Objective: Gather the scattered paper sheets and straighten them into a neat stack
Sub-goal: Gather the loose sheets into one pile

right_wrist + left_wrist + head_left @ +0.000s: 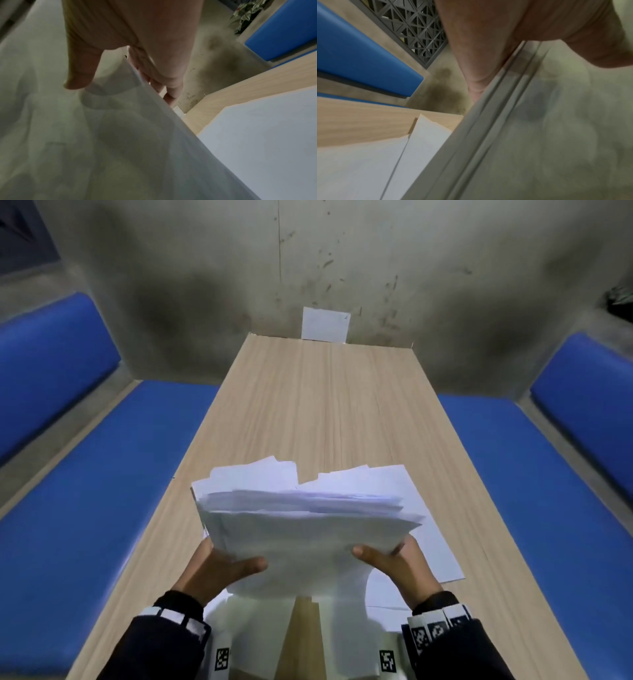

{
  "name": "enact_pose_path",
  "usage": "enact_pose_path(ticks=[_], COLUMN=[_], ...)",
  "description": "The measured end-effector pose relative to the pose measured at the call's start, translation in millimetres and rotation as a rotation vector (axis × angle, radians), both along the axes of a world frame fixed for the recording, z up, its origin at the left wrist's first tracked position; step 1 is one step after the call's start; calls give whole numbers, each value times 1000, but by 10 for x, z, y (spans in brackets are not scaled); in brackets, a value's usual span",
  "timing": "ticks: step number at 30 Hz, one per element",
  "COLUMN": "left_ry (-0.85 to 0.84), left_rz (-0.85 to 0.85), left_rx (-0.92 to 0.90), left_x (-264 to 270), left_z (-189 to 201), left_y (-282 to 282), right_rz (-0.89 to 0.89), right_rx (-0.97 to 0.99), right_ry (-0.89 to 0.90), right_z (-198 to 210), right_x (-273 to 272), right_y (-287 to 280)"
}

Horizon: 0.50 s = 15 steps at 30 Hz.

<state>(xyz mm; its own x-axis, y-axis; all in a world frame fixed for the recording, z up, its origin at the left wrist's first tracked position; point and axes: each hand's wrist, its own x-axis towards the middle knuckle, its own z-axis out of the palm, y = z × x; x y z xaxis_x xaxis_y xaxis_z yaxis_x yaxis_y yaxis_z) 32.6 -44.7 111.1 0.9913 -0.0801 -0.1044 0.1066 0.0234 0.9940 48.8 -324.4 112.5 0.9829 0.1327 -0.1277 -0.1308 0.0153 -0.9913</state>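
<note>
A thick, uneven bundle of white paper sheets (305,529) is lifted above the near end of the wooden table (325,405). My left hand (222,566) grips its left edge, thumb on top and fingers hidden beneath. My right hand (394,563) grips its right edge the same way. The wrist views show the bundle (547,135) (85,135) pinched between thumb and fingers (168,83). The sheet edges are staggered at the far side. More sheets (435,546) lie flat on the table under and to the right of the bundle, seen also as sheets (368,162) and a sheet (265,135).
A small white sheet (325,324) stands against the grey wall at the table's far end. Blue benches (102,491) (548,491) flank the table on both sides. A potted plant (247,14) stands past the right bench.
</note>
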Motion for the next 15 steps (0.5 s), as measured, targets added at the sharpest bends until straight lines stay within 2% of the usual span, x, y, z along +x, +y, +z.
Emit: enact_pose_path(ticks=[5,9,11,13,15], left_ry=[-37,34,61,99,123], left_rz=[32,68,99,161,242], left_rx=[174,71,101,169,158], left_x=[14,37,23,9,41], left_z=[-23,-134,-251,-384,-443], left_y=[-149,-83,-62,-51,-29], right_rz=[18,-40,-31,-5,3], right_rx=[-58,-12,-1,-49,-171], right_ry=[10,15,28,45,44], right_z=[-25,-27,-103,-189,-288], right_x=[-7,0,-11,-18,40], right_y=[145,130,100,105,84])
